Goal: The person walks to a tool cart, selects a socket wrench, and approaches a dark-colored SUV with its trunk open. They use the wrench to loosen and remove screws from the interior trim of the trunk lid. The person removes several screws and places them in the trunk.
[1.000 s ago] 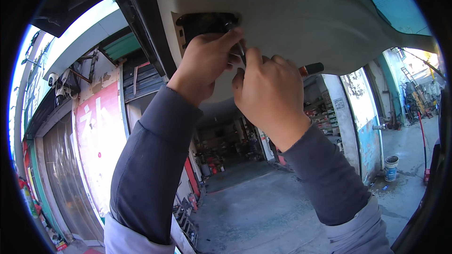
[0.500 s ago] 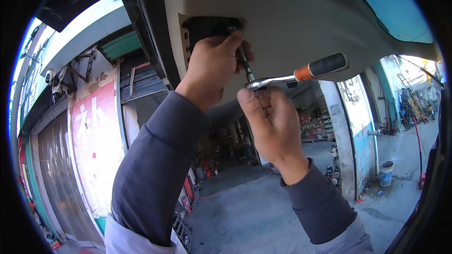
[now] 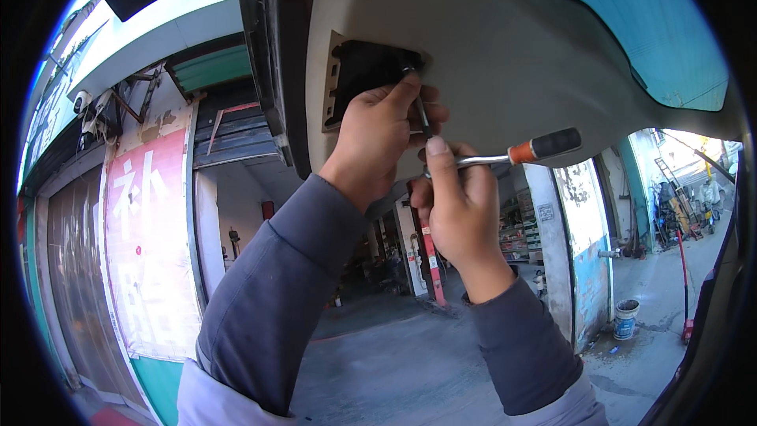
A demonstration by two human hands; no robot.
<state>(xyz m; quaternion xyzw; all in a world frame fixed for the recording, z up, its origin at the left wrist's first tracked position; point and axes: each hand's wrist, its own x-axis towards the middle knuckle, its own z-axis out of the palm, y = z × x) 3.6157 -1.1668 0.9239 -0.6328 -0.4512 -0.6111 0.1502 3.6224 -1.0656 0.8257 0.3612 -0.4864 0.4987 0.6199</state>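
Observation:
My left hand [image 3: 367, 142] is closed round the upper part of a slim metal extension bar [image 3: 426, 120], its thumb pressed near the bar's top end. That end reaches the right side of a dark rectangular opening [image 3: 363, 71] in a beige trim panel [image 3: 505, 55] overhead. Whatever the bar's tip meets inside is too dark to make out. At the bar's lower end my right hand [image 3: 467, 213] grips the head of a ratchet wrench, thumb up and fingers curled behind. The ratchet wrench's black and orange handle [image 3: 546, 146] sticks out to the right, free of both hands.
Bluish window glass [image 3: 639, 24] lies right of the panel, and a dark frame edge [image 3: 290, 55] runs down its left. Beyond are a workshop floor [image 3: 371, 371], a red-and-white post [image 3: 432, 260], a pillar [image 3: 556, 244], a bucket [image 3: 625, 320] and a pink banner [image 3: 146, 260].
My view has shifted, so the panel and opening sit lower and farther right. My right thumb has moved up over the ratchet head towards the bar. Both hands keep their hold.

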